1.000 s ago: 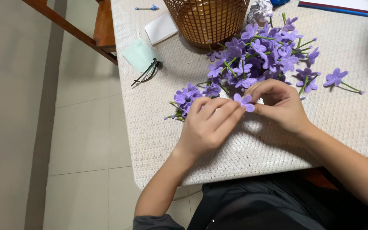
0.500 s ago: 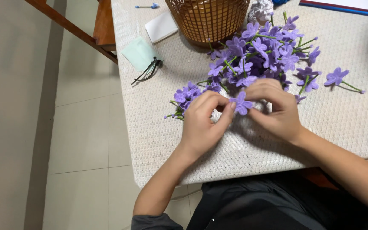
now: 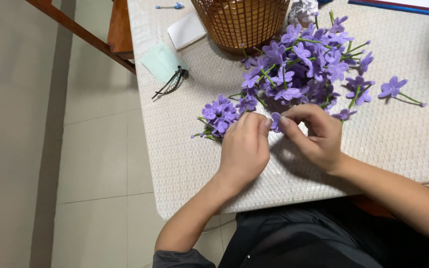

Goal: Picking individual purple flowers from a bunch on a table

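Both hands met over the white tabletop (image 3: 398, 144), near its front edge. The left hand (image 3: 244, 149) and right hand (image 3: 314, 136) had their fingers (image 3: 266, 123) pinched together on one small purple flower (image 3: 275, 121), held between them just above the cloth. Just left of the hands lay a small bunch (image 3: 219, 115) of the same flowers. Behind them spread a bigger pile (image 3: 306, 67) with green stems, and one loose bloom (image 3: 392, 88) lay apart to the right. A wicker basket (image 3: 242, 22) stood at the back, with glasses (image 3: 171, 82) and a pale green cloth (image 3: 159, 59) by the left edge.
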